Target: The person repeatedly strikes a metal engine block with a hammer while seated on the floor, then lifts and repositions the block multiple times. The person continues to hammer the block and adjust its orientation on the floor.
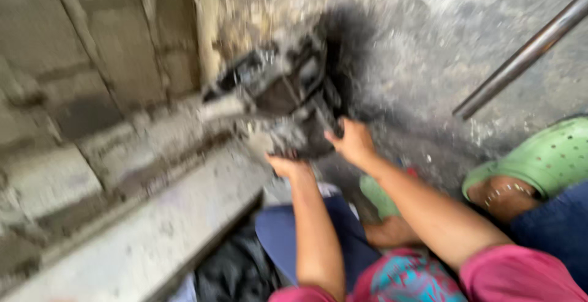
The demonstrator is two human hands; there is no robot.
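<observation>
A dark, greasy metal machine part (282, 94) sits on the concrete floor against a block wall, blurred by motion. My left hand (286, 166) grips its lower near edge from below. My right hand (352, 143) holds its right side, fingers curled on the casing. Both forearms reach forward over my knees in blue trousers. A pale stub of the part sticks out to the left.
A concrete ledge (153, 228) runs diagonally at the left below the block wall (79, 63). A metal rod (520, 57) leans at the upper right. My foot in a green clog (545, 155) rests at the right. A black oily stain (349, 38) marks the floor behind the part.
</observation>
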